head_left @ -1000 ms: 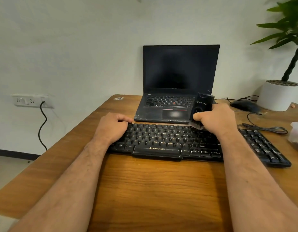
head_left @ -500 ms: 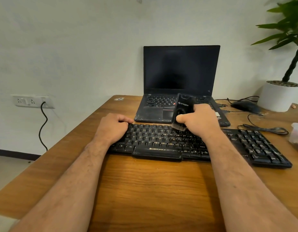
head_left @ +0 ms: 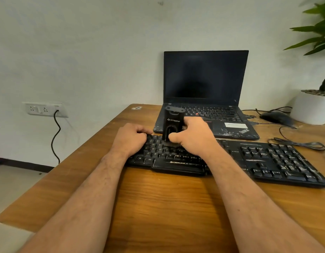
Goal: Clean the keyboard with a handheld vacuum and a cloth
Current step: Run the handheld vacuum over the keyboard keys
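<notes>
A black keyboard (head_left: pixel 264 161) lies across the wooden desk (head_left: pixel 167 207). My right hand (head_left: pixel 192 137) grips a small black handheld vacuum (head_left: pixel 173 123), held upright with its brush end down on the keys left of the keyboard's middle. My left hand (head_left: pixel 130 139) rests on the keyboard's left end with its fingers curled over the far edge, holding it. No cloth can be made out for certain.
An open black laptop (head_left: pixel 205 83) with a dark screen stands just behind the keyboard. A black mouse (head_left: pixel 275 116), its cable and a white plant pot (head_left: pixel 311 108) sit at the back right. A wall socket (head_left: pixel 44 109) with a black cord is at the left.
My right hand has slid the vacuum leftward along the keys, from right of the middle to near my left hand. My left hand has stayed on the keyboard's left end.
</notes>
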